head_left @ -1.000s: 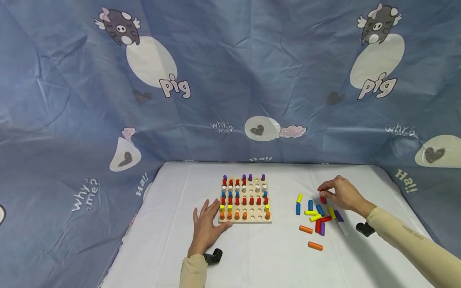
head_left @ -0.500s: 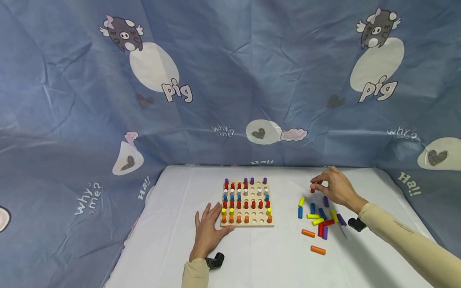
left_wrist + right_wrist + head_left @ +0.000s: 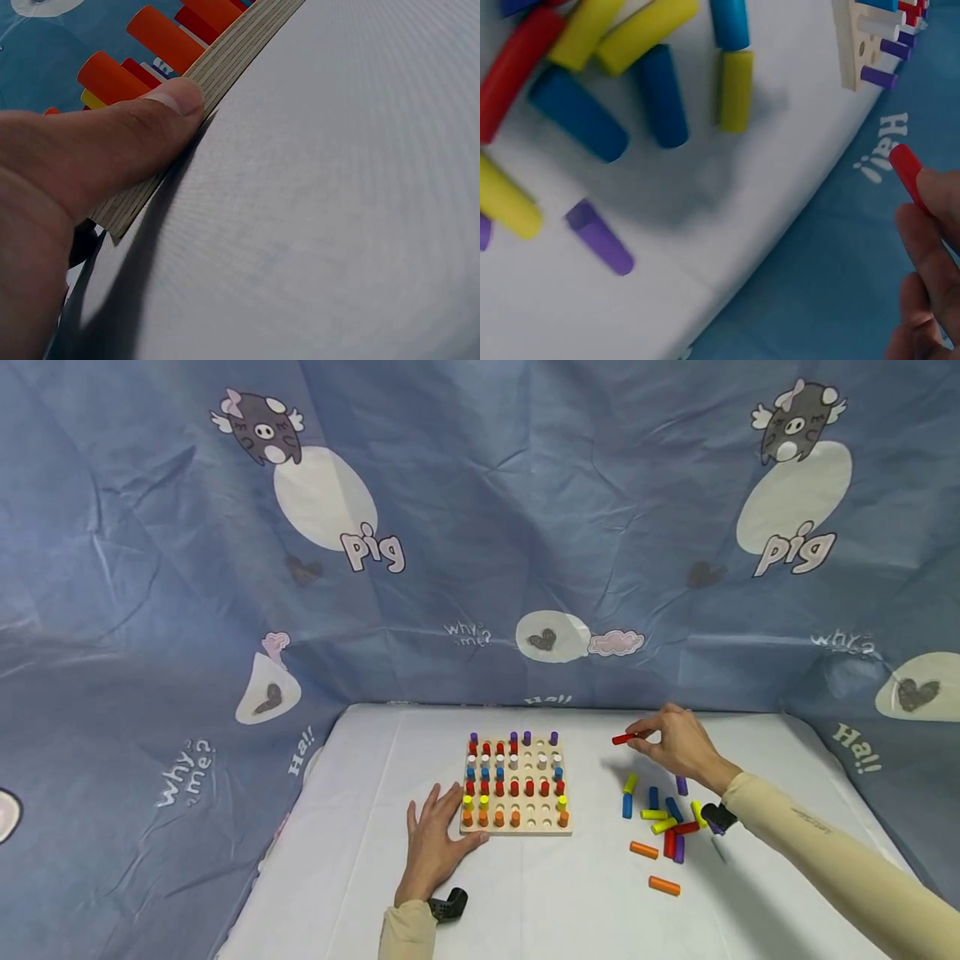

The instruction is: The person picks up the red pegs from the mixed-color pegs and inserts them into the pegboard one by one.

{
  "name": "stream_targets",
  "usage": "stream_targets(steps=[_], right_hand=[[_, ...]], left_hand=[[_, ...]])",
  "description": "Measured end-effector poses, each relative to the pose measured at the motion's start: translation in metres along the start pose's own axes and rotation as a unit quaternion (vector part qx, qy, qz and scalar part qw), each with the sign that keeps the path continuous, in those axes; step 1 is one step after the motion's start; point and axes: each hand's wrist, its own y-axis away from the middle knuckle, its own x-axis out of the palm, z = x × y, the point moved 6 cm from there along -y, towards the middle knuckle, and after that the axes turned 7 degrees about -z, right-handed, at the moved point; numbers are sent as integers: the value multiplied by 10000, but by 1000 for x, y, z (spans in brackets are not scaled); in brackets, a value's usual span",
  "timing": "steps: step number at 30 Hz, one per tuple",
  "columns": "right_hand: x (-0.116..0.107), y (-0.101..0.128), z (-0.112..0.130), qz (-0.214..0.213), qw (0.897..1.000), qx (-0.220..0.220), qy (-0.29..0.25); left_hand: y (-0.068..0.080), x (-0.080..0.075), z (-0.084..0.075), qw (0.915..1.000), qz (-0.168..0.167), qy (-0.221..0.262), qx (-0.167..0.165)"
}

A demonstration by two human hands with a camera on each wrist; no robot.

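Note:
My right hand pinches a red peg between thumb and fingertips, raised above the back right of the table. In the right wrist view the red peg sticks out past the thumb. A wooden pegboard lies mid-table, with rows of purple, red, white, blue, yellow and orange pegs standing in it and several bare holes. My left hand lies at its front left corner, fingers stretched along the left side. Its thumb presses against the layered front edge, close to the orange pegs.
Loose pegs lie scattered on the white table right of the board: blue, yellow, red, purple and two orange ones, the nearer toward the front. A blue printed cloth hangs behind and at both sides.
My right hand has lifted the red peg off the loose pegs and carried it left, tipping it toward lying level. My left hand has stayed at the board's corner.

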Motion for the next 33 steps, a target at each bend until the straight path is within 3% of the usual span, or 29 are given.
stream_targets(steps=[13,23,33], right_hand=[[14,-40,38,-3,9981,-607,-106],[21,-68,59,125,9967,-801,-69],[38,-88,83,56,9905,-1377,-5]], left_hand=[[-1,-1,1,9998,136,-58,-154],[-3,-1,-1,9999,109,16,-56],[0,-2,-1,10000,38,8,-21]])
